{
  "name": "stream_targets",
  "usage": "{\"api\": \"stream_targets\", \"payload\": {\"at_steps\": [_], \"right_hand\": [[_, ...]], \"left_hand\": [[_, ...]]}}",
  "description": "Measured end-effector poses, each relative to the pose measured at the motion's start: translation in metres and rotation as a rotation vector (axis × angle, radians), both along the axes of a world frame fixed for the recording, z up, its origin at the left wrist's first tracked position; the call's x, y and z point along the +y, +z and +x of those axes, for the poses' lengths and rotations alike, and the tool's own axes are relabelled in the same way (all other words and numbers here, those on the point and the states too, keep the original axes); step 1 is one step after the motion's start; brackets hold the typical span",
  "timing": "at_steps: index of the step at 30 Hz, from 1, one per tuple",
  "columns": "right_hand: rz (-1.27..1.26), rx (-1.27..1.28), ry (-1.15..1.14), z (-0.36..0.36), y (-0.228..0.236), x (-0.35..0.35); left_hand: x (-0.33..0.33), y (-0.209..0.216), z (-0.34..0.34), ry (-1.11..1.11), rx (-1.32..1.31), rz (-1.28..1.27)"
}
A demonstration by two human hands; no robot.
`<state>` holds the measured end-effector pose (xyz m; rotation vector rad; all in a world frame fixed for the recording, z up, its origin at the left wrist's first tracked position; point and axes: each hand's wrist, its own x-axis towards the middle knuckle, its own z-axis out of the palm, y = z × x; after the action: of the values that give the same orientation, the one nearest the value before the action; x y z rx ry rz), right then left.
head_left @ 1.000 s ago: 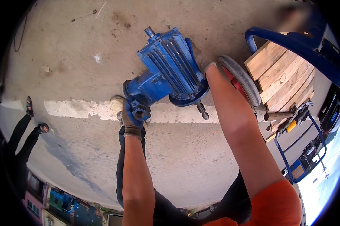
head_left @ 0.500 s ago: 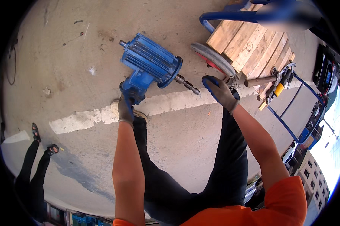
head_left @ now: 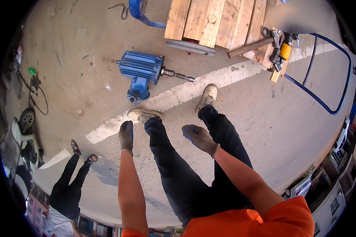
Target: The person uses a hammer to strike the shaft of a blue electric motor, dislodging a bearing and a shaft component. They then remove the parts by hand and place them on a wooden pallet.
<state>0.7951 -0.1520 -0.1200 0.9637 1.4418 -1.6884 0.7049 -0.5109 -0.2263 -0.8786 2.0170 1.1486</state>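
Blue motor (head_left: 140,66), underside hidden; right fingers (head_left: 190,129) half-curled; left fingers (head_left: 126,127): spread unclear; both empty.

No text, label, number or sign can be read, whether on the blue motor (head_left: 139,68) at eleven o'clock or the wood-decked cart (head_left: 214,24) at one.

My gloved left fingers (head_left: 126,127) hang near my left shoe (head_left: 140,114); beyond them a blue motor (head_left: 140,66) lies on the ground (head_left: 107,73), its shaft (head_left: 178,75) ending ahead of my right fingers (head_left: 191,131). Farther out, mostly to their right, a plank-topped cart (head_left: 221,19) bears a wooden-handled hammer (head_left: 251,48).
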Motion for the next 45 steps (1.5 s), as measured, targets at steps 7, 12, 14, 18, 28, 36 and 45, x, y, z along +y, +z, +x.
{"api": "stream_targets", "payload": {"at_steps": [7,12,14,18,28,36,45], "right_hand": [[-0.321,-0.100,-0.464,0.034,0.018,0.037],[-0.383,-0.107,-0.667,0.064,0.008,0.067],[-0.363,-0.031,-0.740,0.073,0.003,0.071],[-0.320,-0.136,-0.811,0.058,0.020,0.074],[-0.163,0.214,-0.823,0.096,-0.016,0.023],[-0.422,-0.045,-1.027,0.068,0.023,0.023],[-0.391,0.030,-1.020,0.054,0.031,0.013]], "left_hand": [[0.171,0.092,0.073,0.000,-0.101,0.216],[0.271,0.124,0.090,-0.025,-0.212,0.375],[0.295,0.143,0.075,-0.171,-0.189,0.408],[0.284,0.130,0.062,-0.312,-0.161,0.373],[0.167,0.124,0.005,-0.413,-0.231,0.211],[0.146,0.137,-0.005,-0.375,-0.274,0.180],[0.150,0.129,-0.001,-0.369,-0.283,0.255]]}}
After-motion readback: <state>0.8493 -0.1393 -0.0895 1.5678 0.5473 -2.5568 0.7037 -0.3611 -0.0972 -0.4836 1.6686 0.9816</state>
